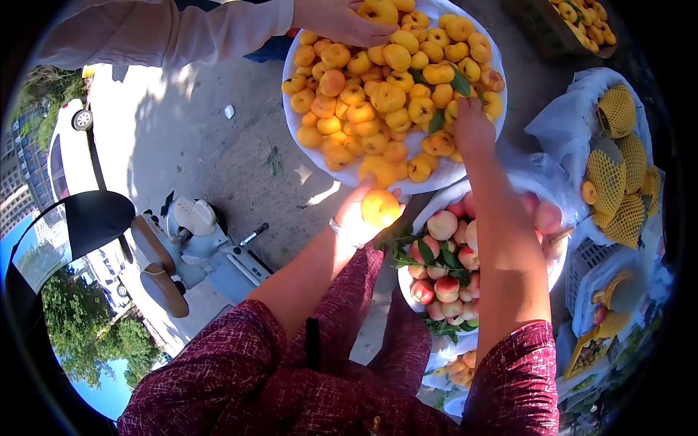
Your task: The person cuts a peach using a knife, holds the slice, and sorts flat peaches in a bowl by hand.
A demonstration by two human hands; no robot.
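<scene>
My left hand (355,218), palm up below the big round basket's near edge, is closed round a yellow flat peach (380,208). Another yellow peach (376,170) sits just past its fingers, at the rim. My right hand (474,129) reaches into the right side of the heap of yellow flat peaches (392,94). Its fingers curl at a yellow peach (451,112) and are partly hidden. White plastic lines the basket (299,138). Green leaves (460,82) lie among the fruit.
Another person's hand (342,22) rests on the heap's far left. Under my right forearm stands a basket of pink peaches (443,287). Netted fruit (624,178) fills a lined container at right, with a box of yellow fruit (582,22) behind. A scooter (200,247) stands left.
</scene>
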